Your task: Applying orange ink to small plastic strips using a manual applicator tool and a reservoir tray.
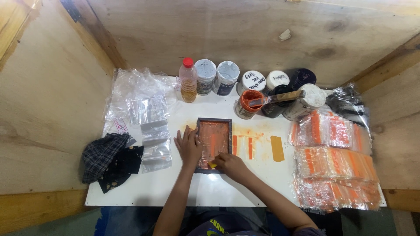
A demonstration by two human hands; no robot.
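Observation:
A small dark-framed printing screen [214,123] smeared with orange ink lies on the white table [144,188]. My left hand [188,144] rests flat on the frame's left side with fingers spread. At the frame's near edge my right hand [229,165] is closed around a small yellow squeegee [212,165]. Orange ink stripes [250,147] mark the table just right of the frame.
Clear plastic bags [148,126] lie at the left, with dark cloths [109,159] beside them. Printed orange-striped bags [334,164] are stacked at the right. A bottle of amber liquid [188,81], several ink jars [227,78] and an open orange jar holding a spatula [249,104] line the back. Plywood walls enclose the table.

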